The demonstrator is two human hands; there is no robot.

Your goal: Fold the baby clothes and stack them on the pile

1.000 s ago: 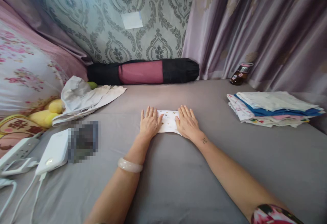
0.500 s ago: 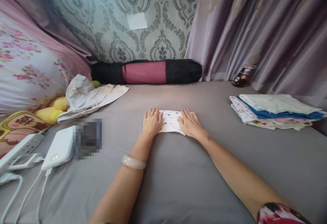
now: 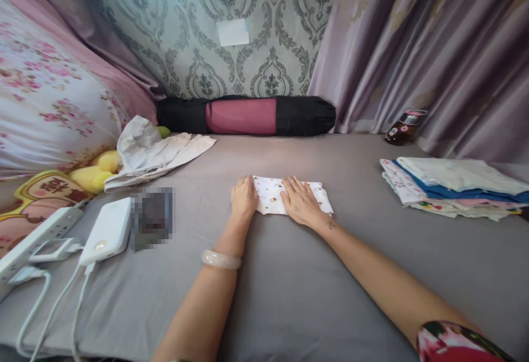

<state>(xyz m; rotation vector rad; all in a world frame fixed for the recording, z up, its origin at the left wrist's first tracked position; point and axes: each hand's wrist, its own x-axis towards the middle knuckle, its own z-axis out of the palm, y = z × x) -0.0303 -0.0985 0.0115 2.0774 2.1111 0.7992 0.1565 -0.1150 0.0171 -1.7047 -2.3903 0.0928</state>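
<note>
A small folded white cloth (image 3: 270, 203) with a scattered print lies on the grey bed sheet in front of me. My left hand (image 3: 243, 198) is at its left edge, fingers together and bent, closed on that edge. Across the middle of the cloth rests my right hand (image 3: 301, 199), palm down, its fingers stretched out and slightly apart. The cloth's right end shows beyond the right hand, while the part beneath the palm is hidden. A pale bangle (image 3: 221, 260) circles my left wrist.
A stack of folded cloths (image 3: 458, 183) lies right, below a dark bottle (image 3: 405, 127). A black-and-pink roll bag (image 3: 242, 115) lines the wall. Left are a crumpled white cloth (image 3: 152, 155), a yellow plush (image 3: 93, 177), a white power bank (image 3: 106, 230), a power strip (image 3: 41, 243) and cables.
More of the cloth now shows toward the right. My right hand has shifted from its right edge onto its middle. My left hand's fingers have drawn together. The view has turned slightly left.
</note>
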